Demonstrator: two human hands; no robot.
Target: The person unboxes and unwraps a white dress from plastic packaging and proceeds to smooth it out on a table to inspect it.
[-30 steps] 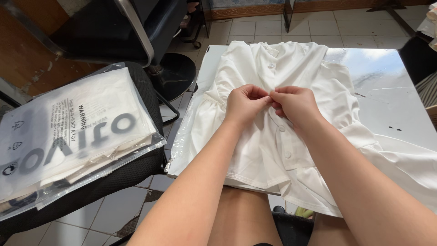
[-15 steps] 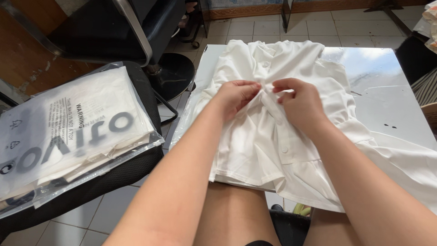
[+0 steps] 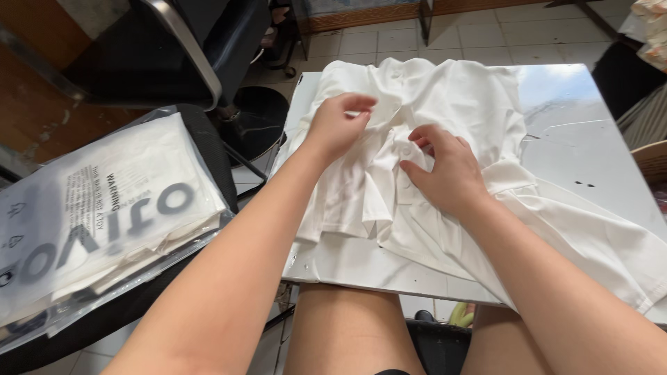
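Observation:
A white buttoned garment [image 3: 451,104] lies spread on a white table [image 3: 597,153] in front of me. My left hand [image 3: 337,125] rests on the garment's left front, fingers curled and pinching a bit of cloth near the middle. My right hand [image 3: 445,167] presses on the cloth to the right of the button strip, thumb and fingers closed on a fold by a button. A long part of the garment trails off to the right front of the table.
On my left a black chair seat [image 3: 201,139] carries a clear plastic bag [image 3: 97,215] with folded white clothing inside. A black office chair [image 3: 208,48] stands behind it on the tiled floor. A woven basket edge [image 3: 653,160] shows at the right.
My hands were close together pinching the cloth at the button strip. They have moved apart and slightly farther up the garment, and the view has shifted closer.

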